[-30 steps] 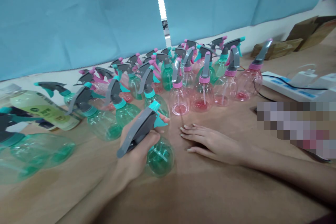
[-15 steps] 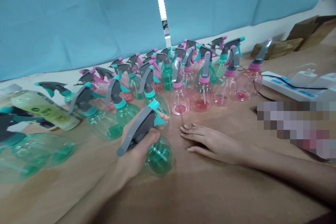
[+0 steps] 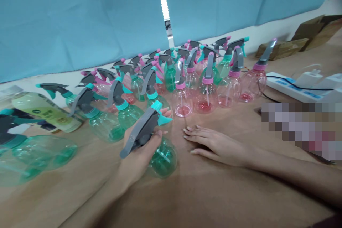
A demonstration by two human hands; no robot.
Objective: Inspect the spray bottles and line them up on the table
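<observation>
My left hand (image 3: 141,149) is around the neck of a green spray bottle (image 3: 164,158) that has a grey and turquoise trigger head. The thumb lies across the near side, and some fingers reach out past the trigger on the far side. This bottle's base is on the brown table (image 3: 203,196). Palm down, my right hand (image 3: 213,144) rests on the table with its fingers stretched out and nothing in them. Just beyond it stand clear pink spray bottles (image 3: 205,96) with pink collars. More green spray bottles (image 3: 103,126) are left of my left hand.
Several pink and green spray bottles crowd the back of the table before a blue sheet (image 3: 80,17). At left a large bottle with a green label (image 3: 50,112) leans over. A power strip (image 3: 294,87) with cables lies right, cardboard (image 3: 283,48) behind it.
The fingers of my left hand have straightened a little past the trigger, and the bottle's head has shifted very slightly. My right hand stays where it was.
</observation>
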